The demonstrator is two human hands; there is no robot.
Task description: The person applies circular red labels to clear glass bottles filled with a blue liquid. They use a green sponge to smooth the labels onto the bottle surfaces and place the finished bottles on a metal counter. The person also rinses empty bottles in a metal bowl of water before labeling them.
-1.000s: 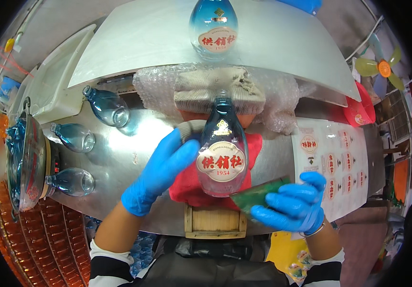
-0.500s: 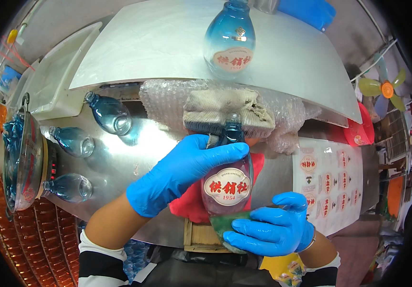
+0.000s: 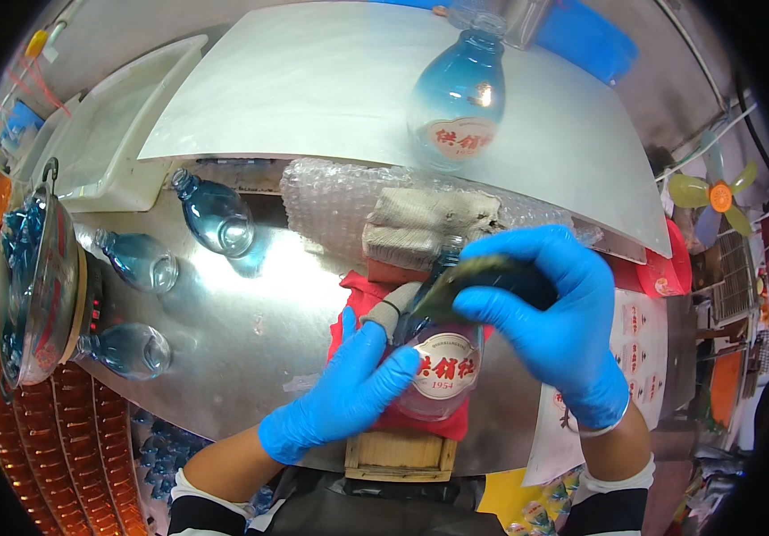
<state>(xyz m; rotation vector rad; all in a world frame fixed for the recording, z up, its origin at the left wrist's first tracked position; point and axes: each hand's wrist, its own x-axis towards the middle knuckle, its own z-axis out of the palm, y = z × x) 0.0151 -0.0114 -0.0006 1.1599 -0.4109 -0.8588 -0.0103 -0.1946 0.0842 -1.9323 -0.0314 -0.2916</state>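
Note:
A blue-tinted glass bottle (image 3: 443,371) with a round white and red label lies on a red cloth (image 3: 362,308) near the front of the steel table (image 3: 250,322). My left hand (image 3: 349,393), in a blue glove, grips the bottle's lower body from the left. My right hand (image 3: 554,313), also gloved, holds a dark green pad (image 3: 460,277) pressed over the bottle's neck and shoulder.
Three unlabelled blue bottles (image 3: 215,214) lie at the table's left. A labelled bottle (image 3: 460,98) stands on the white sheet (image 3: 313,98) at the back. Bubble wrap (image 3: 331,201) and a folded grey cloth (image 3: 429,223) lie behind. Label sheets (image 3: 643,330) lie right, a wooden block (image 3: 398,456) in front.
My right hand rose from below the bottle to its neck with the green pad. My left hand dropped from the bottle's shoulder to its lower body.

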